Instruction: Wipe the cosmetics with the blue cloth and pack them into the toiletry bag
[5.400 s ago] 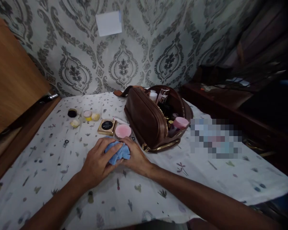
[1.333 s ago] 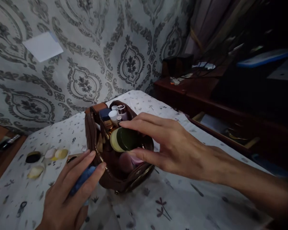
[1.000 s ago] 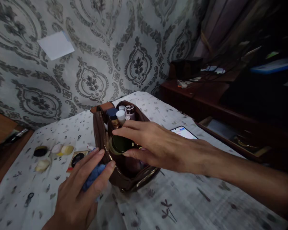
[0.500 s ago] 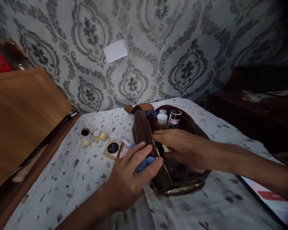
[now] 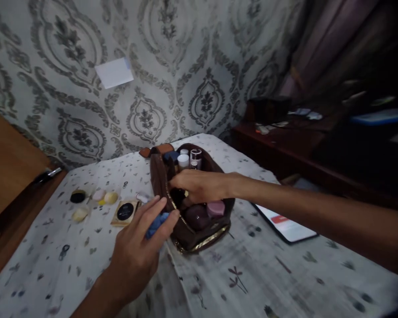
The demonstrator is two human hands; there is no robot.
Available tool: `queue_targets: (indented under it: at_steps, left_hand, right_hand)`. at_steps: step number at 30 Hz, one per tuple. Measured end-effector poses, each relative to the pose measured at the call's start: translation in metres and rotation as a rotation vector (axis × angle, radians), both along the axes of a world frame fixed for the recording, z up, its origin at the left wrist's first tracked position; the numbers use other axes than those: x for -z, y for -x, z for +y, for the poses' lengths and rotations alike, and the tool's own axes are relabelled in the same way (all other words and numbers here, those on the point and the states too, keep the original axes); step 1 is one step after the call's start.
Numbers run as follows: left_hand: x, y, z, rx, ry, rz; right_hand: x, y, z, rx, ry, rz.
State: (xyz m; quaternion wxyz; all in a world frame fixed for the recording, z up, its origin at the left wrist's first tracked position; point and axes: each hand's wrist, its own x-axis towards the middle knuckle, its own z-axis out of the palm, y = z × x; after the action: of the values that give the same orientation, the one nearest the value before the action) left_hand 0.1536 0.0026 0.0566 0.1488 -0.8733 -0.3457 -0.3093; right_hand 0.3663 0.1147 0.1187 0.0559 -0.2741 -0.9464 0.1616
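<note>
A brown bag (image 5: 159,176) with a gold zipper lies unzipped on the patterned cloth. My right hand (image 5: 199,185) reaches down inside it, fingers curled beside a dark object; the fingertips and whatever they hold are hidden. My left hand (image 5: 139,247) is at the bag's near left edge, its fingers spread and the thumb and fingertips against the side. Under those fingers shows a crumpled blue item (image 5: 157,224). Within the bag stand a white-capped jar (image 5: 183,160) and a silver-capped bottle (image 5: 196,155), with a pink round-lidded container (image 5: 216,208) nearer me.
Left of the bag lie a gold compact with a black disc (image 5: 125,212), a black-topped pot (image 5: 78,196) and several small pale pieces (image 5: 111,197). A tablet with a lit screen (image 5: 285,223) rests beneath my right forearm. Beyond the cloth at right stands a dark red table (image 5: 268,139).
The view has swung right, so everything sits further left. My right hand is still inside the bag and my left still at its edge. The pink container now shows more clearly.
</note>
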Motion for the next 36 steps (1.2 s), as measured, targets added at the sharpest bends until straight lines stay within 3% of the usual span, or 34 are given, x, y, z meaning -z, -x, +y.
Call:
queue_targets:
  at_steps: [12,17,22,36]
  left_hand:
    - [-0.005,0.006,0.001,0.021,0.002,0.127]
    - [-0.006,0.004,0.001,0.018,-0.010,0.139]
    - [-0.003,-0.001,-0.003,-0.022,0.026,0.061]
    - [0.007,-0.006,0.003,-0.008,-0.035,-0.012]
  right_hand:
    - [-0.004,-0.006,0.004,-0.016,-0.001,-0.039]
    - [-0.015,-0.010,-0.003,0.109,-0.090,-0.189]
    - [-0.020,-0.008,-0.010,0.138,-0.116,-0.304]
    - [-0.007,-0.007,-0.011,0.191,-0.275,-0.303]
